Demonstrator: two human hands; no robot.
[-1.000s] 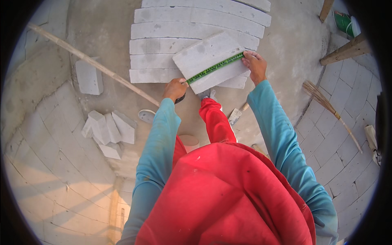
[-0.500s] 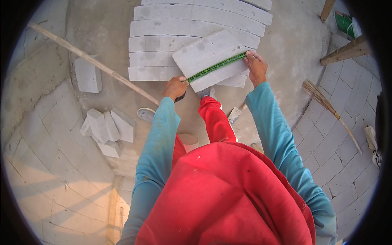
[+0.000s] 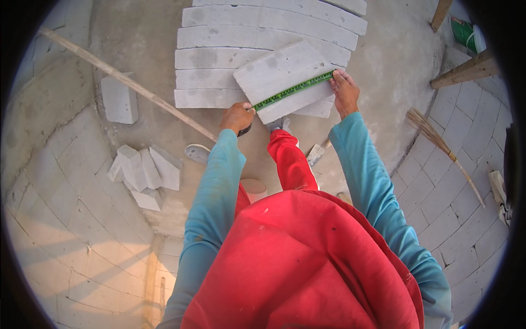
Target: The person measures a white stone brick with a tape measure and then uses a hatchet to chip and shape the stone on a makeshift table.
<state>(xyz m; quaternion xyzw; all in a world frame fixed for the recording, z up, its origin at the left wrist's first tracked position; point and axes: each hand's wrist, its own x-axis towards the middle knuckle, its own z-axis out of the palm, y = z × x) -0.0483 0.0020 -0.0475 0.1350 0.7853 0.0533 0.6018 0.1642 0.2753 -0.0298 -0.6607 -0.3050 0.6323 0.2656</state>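
Observation:
A green tape measure (image 3: 295,89) stretches slantwise across a pale grey block (image 3: 282,66). That block lies askew on top of the near end of rows of similar blocks (image 3: 219,58). At the block's lower left corner my left hand (image 3: 238,117) is closed on one end of the tape; a dark band shows at that wrist. My right hand (image 3: 344,90) pinches the other end between thumb and fingers, by the block's right edge. The tape looks taut and lies along the block's face.
Left of me are a long wooden pole (image 3: 126,82), a standing block (image 3: 119,98) and a heap of broken block pieces (image 3: 143,172). A trowel (image 3: 316,153) lies near my foot. On the right are a twig broom (image 3: 433,134), wooden posts (image 3: 466,71) and a green bucket (image 3: 464,34).
Hardly anything differs. Both hands keep their hold on the tape, and the whole view has shifted very slightly.

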